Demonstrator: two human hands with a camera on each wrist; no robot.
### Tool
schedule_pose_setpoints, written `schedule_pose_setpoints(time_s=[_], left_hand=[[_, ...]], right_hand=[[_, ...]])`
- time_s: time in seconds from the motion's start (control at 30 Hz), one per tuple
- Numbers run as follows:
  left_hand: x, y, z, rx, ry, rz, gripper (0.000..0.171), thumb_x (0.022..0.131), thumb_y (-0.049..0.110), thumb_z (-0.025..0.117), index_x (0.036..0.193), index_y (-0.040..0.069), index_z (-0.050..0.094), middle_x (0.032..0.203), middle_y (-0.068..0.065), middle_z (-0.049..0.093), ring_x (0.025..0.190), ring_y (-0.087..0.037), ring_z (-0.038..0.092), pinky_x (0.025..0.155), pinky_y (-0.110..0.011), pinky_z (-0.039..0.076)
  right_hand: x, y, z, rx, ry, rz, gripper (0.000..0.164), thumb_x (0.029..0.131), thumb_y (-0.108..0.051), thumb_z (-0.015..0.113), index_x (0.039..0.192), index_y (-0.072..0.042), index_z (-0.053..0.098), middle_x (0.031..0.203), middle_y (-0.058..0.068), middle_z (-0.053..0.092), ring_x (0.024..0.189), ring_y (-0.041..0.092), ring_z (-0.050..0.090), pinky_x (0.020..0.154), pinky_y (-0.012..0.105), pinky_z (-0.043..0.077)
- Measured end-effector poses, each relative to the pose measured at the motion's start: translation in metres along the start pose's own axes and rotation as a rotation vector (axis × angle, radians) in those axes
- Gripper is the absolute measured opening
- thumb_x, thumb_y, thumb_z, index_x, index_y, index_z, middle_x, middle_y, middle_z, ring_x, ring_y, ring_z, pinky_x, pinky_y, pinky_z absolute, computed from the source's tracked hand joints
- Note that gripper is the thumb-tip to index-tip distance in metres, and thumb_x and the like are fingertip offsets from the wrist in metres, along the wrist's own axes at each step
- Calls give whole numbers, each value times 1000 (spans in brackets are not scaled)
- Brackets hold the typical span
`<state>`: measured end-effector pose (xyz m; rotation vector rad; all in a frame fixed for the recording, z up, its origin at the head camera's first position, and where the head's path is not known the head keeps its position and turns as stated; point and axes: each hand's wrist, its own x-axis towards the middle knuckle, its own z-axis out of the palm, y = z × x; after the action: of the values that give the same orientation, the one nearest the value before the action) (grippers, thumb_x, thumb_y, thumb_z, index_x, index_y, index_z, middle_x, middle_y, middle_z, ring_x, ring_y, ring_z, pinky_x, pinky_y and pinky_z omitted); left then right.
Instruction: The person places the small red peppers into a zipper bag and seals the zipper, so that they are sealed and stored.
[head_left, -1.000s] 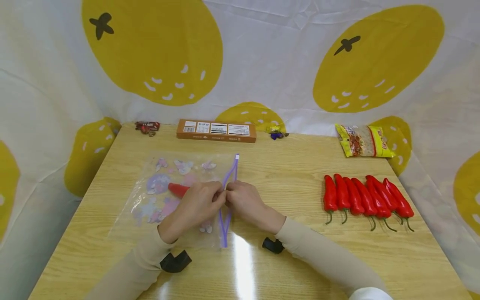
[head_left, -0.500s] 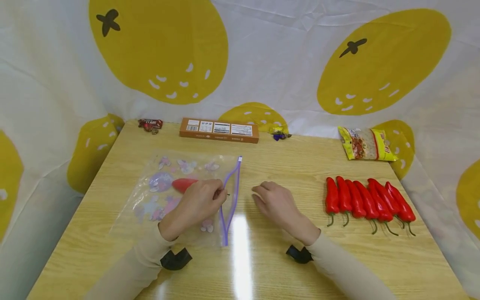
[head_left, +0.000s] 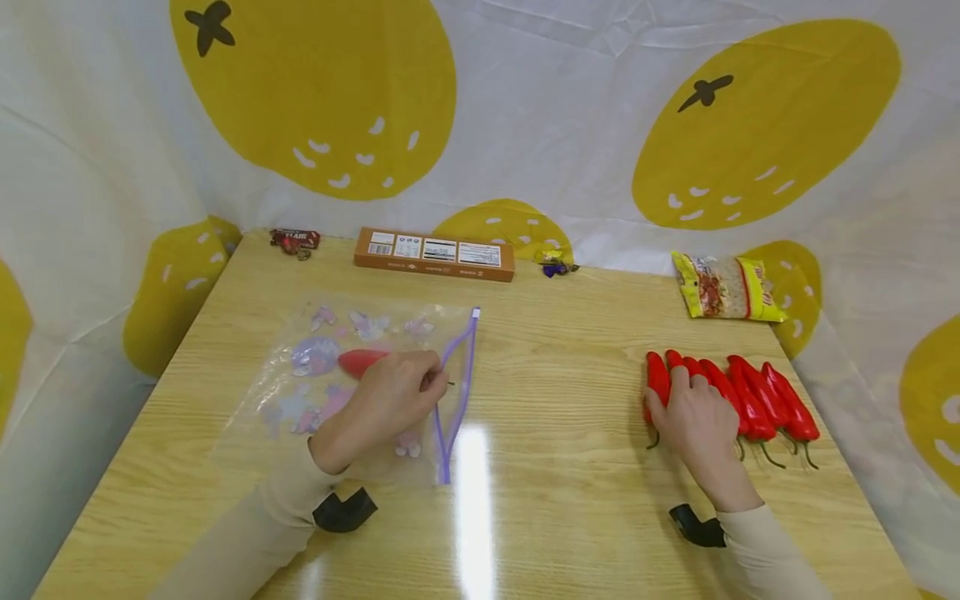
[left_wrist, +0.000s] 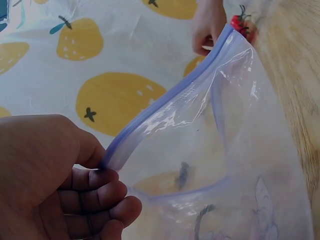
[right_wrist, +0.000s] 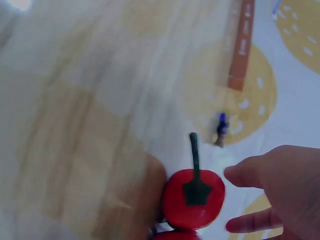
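A clear zip bag (head_left: 423, 346) with pastel prints lies on the table, its purple zip edge (left_wrist: 165, 97) parted. Inside is one red pepper (head_left: 358, 362), partly behind my left hand (head_left: 390, 400); its stem points to the mouth. In the left wrist view, my left thumb and forefinger pinch the bag's purple edge. On the right, my right hand (head_left: 693, 412) is over the left end of a row of red peppers (head_left: 757, 400). The right wrist view shows thumb and fingers spread beside the nearest pepper (right_wrist: 207, 205), with a gap between.
At the table's back lie a brown box (head_left: 435, 257), a red-wrapped sweet (head_left: 296, 240), a blue-and-yellow wrapped sweet (head_left: 555, 265) and a yellow food packet (head_left: 727, 287). Behind them hangs a fruit-print cloth (head_left: 540, 125). Wooden tabletop (head_left: 562, 400) lies between bag and peppers.
My right hand has left the bag's mouth and moved right to the row of peppers. My left hand stays at the bag, which still holds one pepper.
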<state>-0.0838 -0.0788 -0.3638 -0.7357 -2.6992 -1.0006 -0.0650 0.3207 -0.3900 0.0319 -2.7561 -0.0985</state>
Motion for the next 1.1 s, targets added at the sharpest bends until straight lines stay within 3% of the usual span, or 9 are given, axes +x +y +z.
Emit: schedule_pose_setpoints(time_s=[0.13, 0.33, 0.5, 0.6, 0.7, 0.87, 1.1], left_hand=[[0, -1, 0, 6, 4, 8, 25, 83, 11, 55, 62, 16, 45, 53, 8, 36, 46, -4, 33, 42, -19, 27], [0, -1, 0, 8, -3, -4, 24, 83, 11, 56, 62, 17, 45, 54, 8, 38, 47, -4, 34, 42, -20, 27], [0, 0, -1, 8, -2, -11, 25, 83, 11, 55, 62, 16, 45, 54, 7, 37, 47, -5, 34, 42, -20, 27], [1, 0, -2, 9, -5, -12, 24, 83, 11, 55, 62, 16, 45, 54, 7, 38, 47, -5, 34, 42, -20, 28], [2, 0, -2, 12, -10, -13, 24, 84, 12, 55, 62, 16, 46, 54, 7, 38, 47, -5, 34, 42, -20, 28], [2, 0, -1, 13, -16, -24, 23, 83, 12, 55, 63, 17, 46, 55, 7, 38, 48, -5, 34, 42, -20, 27], [2, 2, -1, 20, -43, -33, 21, 83, 13, 57, 64, 16, 49, 54, 8, 39, 47, -5, 35, 42, -20, 28]], right_hand=[[-4, 0, 4, -19, -92, 37, 39, 78, -34, 63, 78, 0, 44, 63, 17, 41, 44, 30, 38, 32, 37, 25], [-5, -6, 9, -25, -46, -12, 36, 72, -29, 67, 74, -1, 45, 62, 17, 43, 43, 31, 39, 32, 36, 24], [-4, -12, 8, 22, -64, 12, 28, 73, -24, 64, 83, 0, 52, 63, 17, 48, 45, 33, 43, 32, 39, 26], [-1, -18, 2, 136, -65, 8, 31, 78, -24, 61, 99, -2, 58, 71, 14, 55, 50, 30, 49, 35, 37, 31], [4, -32, -10, 347, -112, -22, 36, 83, -27, 64, 110, -4, 58, 81, 9, 61, 59, 21, 55, 45, 33, 40], [11, -73, -30, 672, -221, -88, 30, 81, -27, 69, 105, -11, 61, 87, 2, 64, 66, 10, 59, 54, 26, 46], [14, -131, -30, 813, -296, -264, 26, 78, -16, 71, 102, -11, 63, 93, -1, 62, 69, 6, 60, 60, 25, 51]])
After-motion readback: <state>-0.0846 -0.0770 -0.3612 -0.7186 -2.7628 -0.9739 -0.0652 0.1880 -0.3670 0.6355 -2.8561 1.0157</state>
